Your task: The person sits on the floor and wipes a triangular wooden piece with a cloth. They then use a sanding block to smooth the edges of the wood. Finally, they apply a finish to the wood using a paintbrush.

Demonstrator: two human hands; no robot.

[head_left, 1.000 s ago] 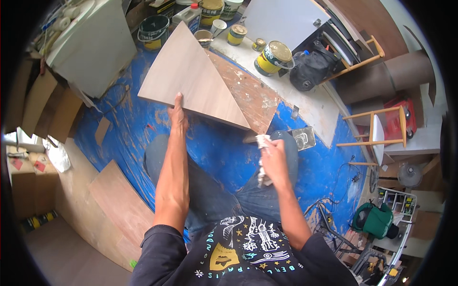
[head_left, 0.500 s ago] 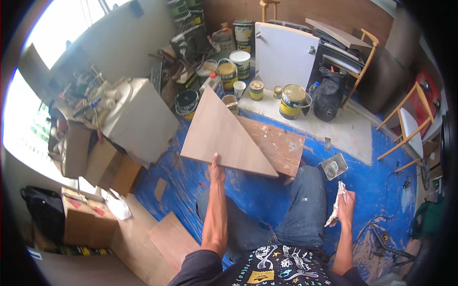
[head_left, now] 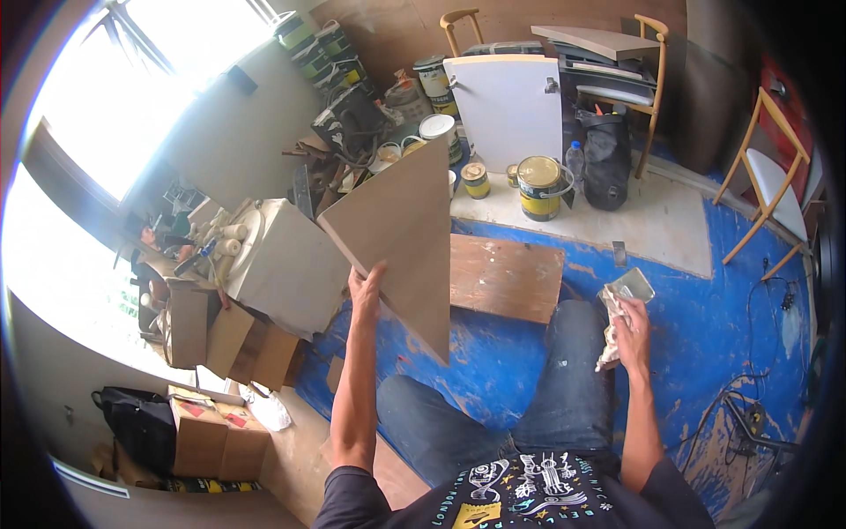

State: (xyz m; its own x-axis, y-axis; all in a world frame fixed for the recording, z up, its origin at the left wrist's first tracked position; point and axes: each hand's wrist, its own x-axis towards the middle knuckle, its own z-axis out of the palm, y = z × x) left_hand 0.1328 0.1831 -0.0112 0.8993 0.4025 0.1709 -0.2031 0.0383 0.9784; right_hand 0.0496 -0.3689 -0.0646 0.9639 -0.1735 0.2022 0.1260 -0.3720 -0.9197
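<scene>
My left hand [head_left: 367, 291] is closed on the edge of a triangular wooden panel [head_left: 401, 234], raised and tilted in front of my left knee. The panel's thick side edge faces me, and its lower tip points down beside the low wooden bench [head_left: 507, 280]. In my right hand [head_left: 633, 337], a crumpled off-white rag [head_left: 608, 339] hangs down beside my right knee. Just beyond that hand sits a shallow clear or metallic rectangular container [head_left: 634, 284]; the rag and fingers overlap it in the view, and I cannot tell whether they touch it.
Blue sheeting [head_left: 476, 370] covers the floor. Paint cans [head_left: 539, 187], a white door panel [head_left: 507, 110] and a black bag [head_left: 604, 163] stand ahead. A wooden chair [head_left: 767, 185] is at right, with cables below. Cardboard boxes [head_left: 216, 436] and a cloth-covered stack [head_left: 291, 264] are left.
The panel has turned from nearly flat to a steeper tilt, with my left hand shifting left on its edge. My right hand has moved up with the rag, toward the container. The view has shifted.
</scene>
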